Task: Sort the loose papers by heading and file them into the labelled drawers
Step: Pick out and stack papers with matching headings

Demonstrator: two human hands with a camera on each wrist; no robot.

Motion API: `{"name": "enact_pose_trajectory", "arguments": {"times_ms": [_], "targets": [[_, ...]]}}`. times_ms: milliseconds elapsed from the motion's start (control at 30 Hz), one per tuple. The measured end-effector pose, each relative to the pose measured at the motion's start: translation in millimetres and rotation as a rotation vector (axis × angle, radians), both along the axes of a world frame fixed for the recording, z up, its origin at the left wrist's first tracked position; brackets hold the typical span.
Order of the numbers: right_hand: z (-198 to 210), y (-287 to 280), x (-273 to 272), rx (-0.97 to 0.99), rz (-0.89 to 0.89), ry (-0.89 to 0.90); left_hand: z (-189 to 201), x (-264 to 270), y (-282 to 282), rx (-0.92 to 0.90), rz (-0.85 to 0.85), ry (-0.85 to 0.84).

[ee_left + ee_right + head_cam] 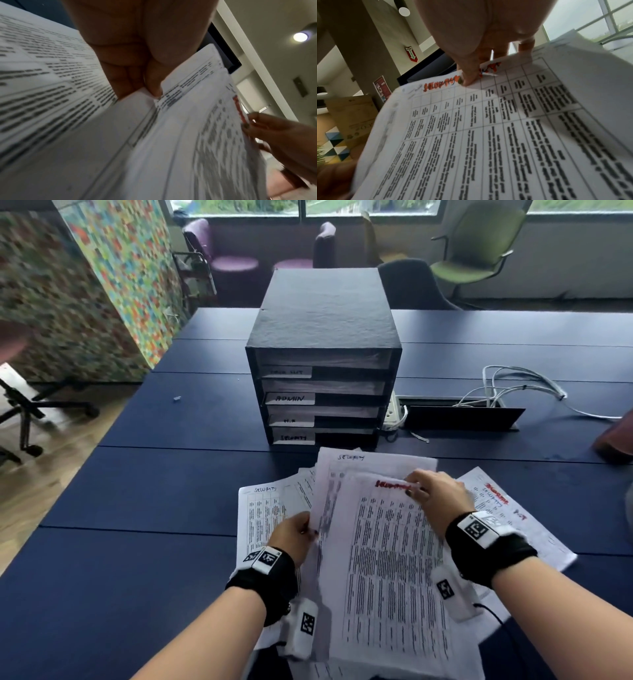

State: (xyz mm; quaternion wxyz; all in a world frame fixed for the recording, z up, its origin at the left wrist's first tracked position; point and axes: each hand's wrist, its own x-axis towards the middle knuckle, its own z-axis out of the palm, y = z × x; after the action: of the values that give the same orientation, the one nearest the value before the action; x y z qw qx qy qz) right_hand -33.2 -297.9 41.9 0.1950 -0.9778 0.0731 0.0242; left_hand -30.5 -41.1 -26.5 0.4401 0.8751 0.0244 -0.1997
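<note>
A stack of printed sheets [387, 559] with table text is lifted off the dark blue table [154, 491] in front of me. My left hand [298, 534] pinches the stack's left edge [150, 94]. My right hand [435, 491] pinches the top edge of the front sheet [488, 128] by its red heading [440, 85]. More loose sheets [260, 508] lie underneath, some with a handwritten "SECURITY" heading. The black drawer unit [323, 354] stands just behind the papers, its drawers labelled; "ADMIN" [290, 398] and "SECURITY" [293, 437] are readable.
A cable box [462, 414] with white cables [513, 385] sits right of the drawer unit. A small white scrap [176, 398] lies on the table at left. Chairs [479, 251] stand beyond the table; an office chair base [30, 412] is at far left.
</note>
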Motion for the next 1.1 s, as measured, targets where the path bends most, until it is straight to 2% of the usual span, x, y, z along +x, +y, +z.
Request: {"name": "enact_pose_trajectory", "arguments": {"times_ms": [133,233,433,667,767,867,933,1000,1100], "targets": [[3,2,6,0.061,-0.109,0.005,-7,-11,1,-0.034,-0.1,0.103],[-5,5,7,-0.074,-0.041,0.043,-5,-16,3,0.098,-0.191,0.07],[-13,14,3,-0.306,0.047,0.009,-1,-15,6,0.165,-0.256,0.097],[-18,14,11,-0.169,0.032,0.059,-2,-13,9,0.071,-0.332,0.144],[-27,11,9,-0.117,0.029,0.001,3,-7,11,0.151,-0.424,0.094],[-33,14,1,-0.119,0.043,-0.039,0,10,21,0.163,-0.224,0.037],[-38,17,-3,-0.161,0.051,0.015,-3,23,34,0.256,0.051,-0.023],[-40,20,-7,-0.178,0.054,0.08,-4,33,51,0.351,0.311,0.006],[-44,25,-16,-0.144,0.047,0.145,-12,43,75,0.236,0.552,0.074]]}}
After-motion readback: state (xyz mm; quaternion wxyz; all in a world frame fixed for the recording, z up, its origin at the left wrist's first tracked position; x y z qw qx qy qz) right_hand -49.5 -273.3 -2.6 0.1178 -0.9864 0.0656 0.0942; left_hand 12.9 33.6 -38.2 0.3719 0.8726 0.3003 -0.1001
